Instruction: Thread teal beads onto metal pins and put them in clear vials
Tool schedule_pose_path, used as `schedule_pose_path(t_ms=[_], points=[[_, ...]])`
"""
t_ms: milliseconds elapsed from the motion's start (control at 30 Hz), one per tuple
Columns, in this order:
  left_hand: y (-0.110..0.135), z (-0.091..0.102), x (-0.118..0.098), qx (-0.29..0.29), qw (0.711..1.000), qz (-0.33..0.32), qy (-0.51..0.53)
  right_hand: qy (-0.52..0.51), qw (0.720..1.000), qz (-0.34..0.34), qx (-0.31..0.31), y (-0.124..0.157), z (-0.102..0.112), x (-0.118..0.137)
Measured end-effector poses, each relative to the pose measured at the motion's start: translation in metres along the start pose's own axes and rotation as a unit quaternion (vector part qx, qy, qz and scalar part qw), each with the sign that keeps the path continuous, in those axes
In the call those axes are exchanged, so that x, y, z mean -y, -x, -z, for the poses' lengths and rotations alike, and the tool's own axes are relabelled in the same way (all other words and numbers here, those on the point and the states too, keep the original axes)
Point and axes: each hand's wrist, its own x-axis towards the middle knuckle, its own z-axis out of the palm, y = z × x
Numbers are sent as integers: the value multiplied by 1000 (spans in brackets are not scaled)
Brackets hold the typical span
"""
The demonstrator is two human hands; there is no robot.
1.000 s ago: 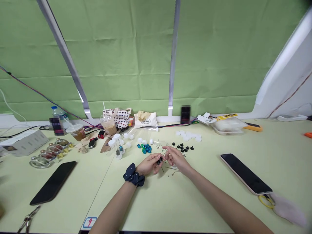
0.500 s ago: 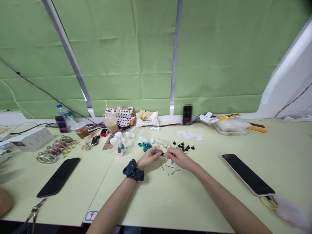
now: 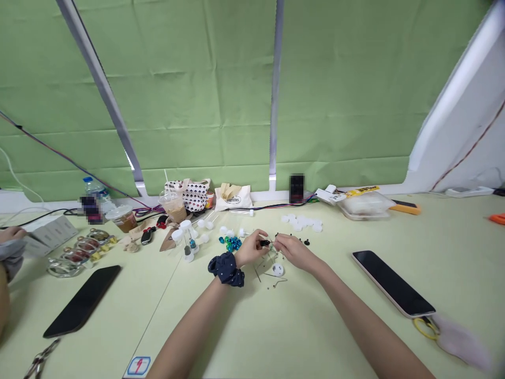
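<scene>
My left hand (image 3: 251,249), with a dark dotted scrunchie (image 3: 228,269) at its wrist, pinches a small black part (image 3: 264,243). Close beside it, my right hand (image 3: 295,252) has its fingertips pressed together near that part; whatever they grip is too small to make out. Below the hands lie a white round disc (image 3: 278,270) and several thin bent metal rods (image 3: 280,282). Blue and green shiny beads (image 3: 232,243) sit left of my left hand. A black stud-like piece (image 3: 306,242) shows beyond my right hand, with others partly hidden behind it.
White round pieces (image 3: 302,223) lie farther back. White-capped stems (image 3: 188,242) stand to the left. Phones (image 3: 82,301) flank the work area, the other phone (image 3: 392,281) at right. Drink cups (image 3: 173,208) and bags (image 3: 233,199) line the back. Another person's hand (image 3: 11,234) is at far left.
The view has shifted slightly. My hands have drawn a little apart, and the black part shows more clearly in my left fingers. Another person's hand has appeared at far left.
</scene>
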Motion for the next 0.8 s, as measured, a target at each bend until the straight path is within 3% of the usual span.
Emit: schedule_pose_path(t_ms=[100,233,400,567,800], points=[[-13,2,1,-54,986,-26,-155,-1,998,-41,-56,-2,0,-15],[-25,7,13,-113,911,25,-395,-48,986,-102,-126,-5,2,-38],[-30,10,38,-103,872,68,-473,-123,966,-152,-166,-5,2,-60],[-23,15,41,-112,885,37,-450,-244,940,-174,-163,-6,-2,-66],[6,30,17,-80,934,-12,-349,-401,895,-151,-126,-8,-10,-53]])
